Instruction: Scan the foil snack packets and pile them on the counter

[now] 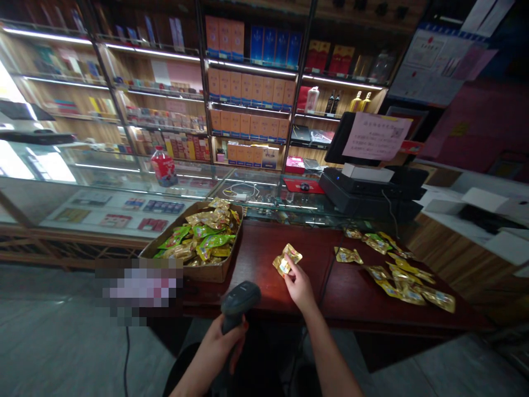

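Observation:
My left hand (225, 342) is wrapped round the handle of a dark grey barcode scanner (243, 296), whose head points forward over the front edge of the reddish-brown table (256, 248). With my right hand (298, 285) I grip a small gold snack packet (292, 253) by its near side, at the table's middle. A cardboard box (210, 271) full of gold and green packets (212, 240) stands to the left. Over on the right lies a loose group of gold packets (403, 281), with one single packet (347, 255) nearer my right hand.
Behind the table runs a glass display counter (190, 190) bearing a red-capped bottle (163, 167). A monitor with a pink notice (376, 135) stands on a black cash drawer (351, 193) at back right. Lit shelves of boxes (252, 88) line the wall. A black cable (328, 273) crosses the table.

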Motion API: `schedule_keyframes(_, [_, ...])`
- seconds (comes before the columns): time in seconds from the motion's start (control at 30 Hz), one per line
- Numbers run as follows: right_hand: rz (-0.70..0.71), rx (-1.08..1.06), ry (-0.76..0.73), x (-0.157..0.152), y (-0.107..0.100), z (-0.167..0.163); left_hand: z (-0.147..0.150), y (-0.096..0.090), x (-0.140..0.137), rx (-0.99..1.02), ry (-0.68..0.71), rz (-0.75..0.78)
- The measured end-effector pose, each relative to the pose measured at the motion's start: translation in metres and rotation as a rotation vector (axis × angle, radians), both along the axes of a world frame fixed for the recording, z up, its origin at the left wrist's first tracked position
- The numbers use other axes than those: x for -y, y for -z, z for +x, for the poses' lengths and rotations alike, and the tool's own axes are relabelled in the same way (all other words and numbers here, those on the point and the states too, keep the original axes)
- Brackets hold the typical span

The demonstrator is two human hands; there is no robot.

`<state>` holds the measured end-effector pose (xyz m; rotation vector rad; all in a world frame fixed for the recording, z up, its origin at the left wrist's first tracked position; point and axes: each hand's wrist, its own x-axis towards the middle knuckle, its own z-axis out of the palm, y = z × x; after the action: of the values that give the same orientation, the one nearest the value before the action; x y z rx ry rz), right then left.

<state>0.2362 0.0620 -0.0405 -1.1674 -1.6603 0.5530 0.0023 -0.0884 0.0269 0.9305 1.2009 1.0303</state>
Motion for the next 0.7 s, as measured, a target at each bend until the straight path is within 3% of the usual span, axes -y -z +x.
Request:
schedule_keyframes(0.47, [-0.043,0.035,0.001,0.004,-0.009,-0.001,0.017,-0.008,-0.019,0.030,0.020,0.022])
schedule_keyframes(0.7, [-0.061,0.001,-0.043,0.004,-0.012,0.000,0.023,-0.001,-0.022,0.032,0.039,0.021])
